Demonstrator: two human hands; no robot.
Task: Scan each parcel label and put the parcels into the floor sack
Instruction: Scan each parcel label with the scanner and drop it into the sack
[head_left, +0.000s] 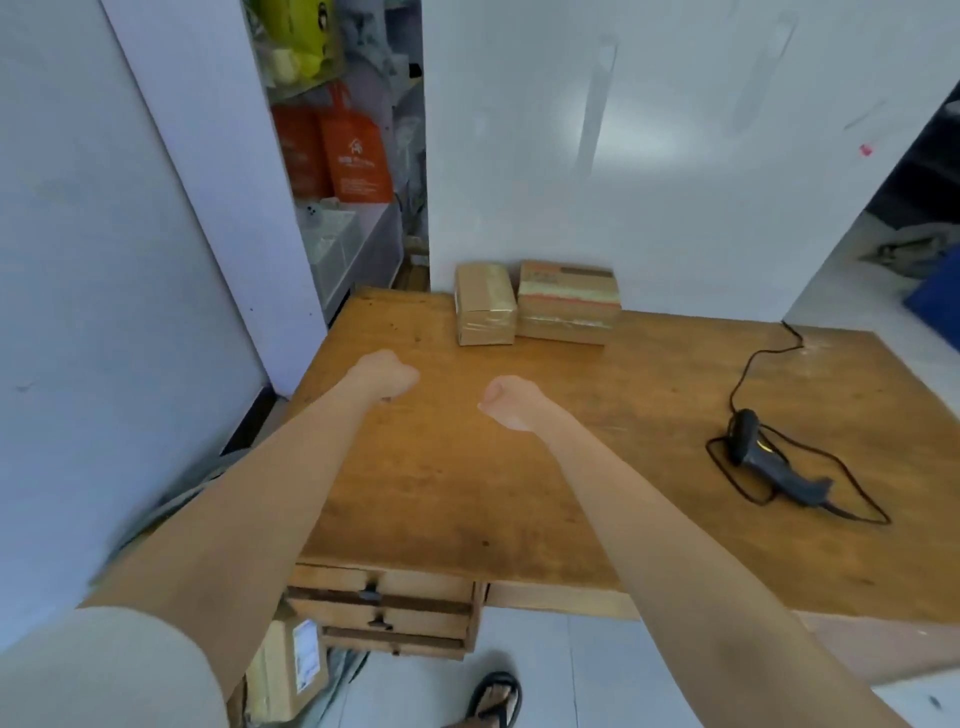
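Observation:
Two cardboard parcels stand side by side at the back of the wooden table (467, 483): a narrow taped one (484, 304) and a wider one (569, 301) to its right. My left hand (384, 375) and my right hand (506, 402) hover over the table in front of them, both curled into fists and holding nothing. A black corded barcode scanner (763, 457) lies on the table at the right, well away from my right hand. Down at the lower left, a labelled parcel (293, 670) sits on the floor beside the drawers.
The table has small drawers (384, 608) under its left front. White walls stand behind and to the left. Shelves with orange bags (353, 150) show through the gap at the back left. A sandalled foot (496, 699) is on the tiled floor.

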